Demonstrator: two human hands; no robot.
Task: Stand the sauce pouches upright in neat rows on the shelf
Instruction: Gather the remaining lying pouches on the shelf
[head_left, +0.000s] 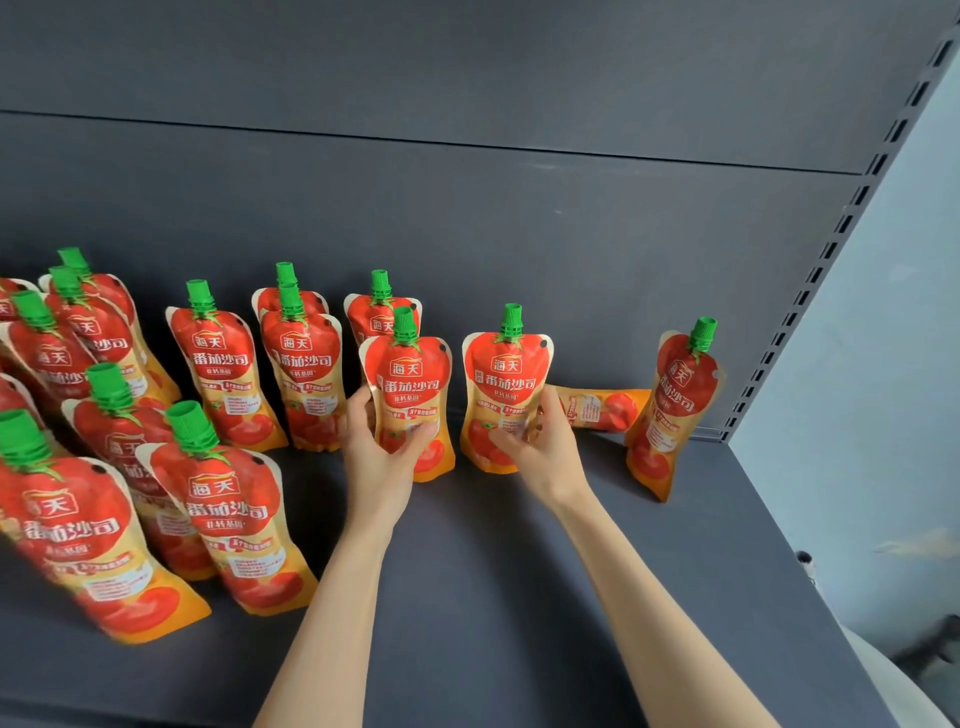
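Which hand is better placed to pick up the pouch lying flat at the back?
The right hand: the lying pouch is just beside it; the left hand is farther off. Both grip upright pouches.

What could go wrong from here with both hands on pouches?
The lying pouch sits just behind the right hand; the right-held pouch could catch on it and tip. The far-right pouch leans, standing alone; a nudge may topple it. The left-held pouch, in the left hand, stands close before the back pouch; a crooked release could knock it.
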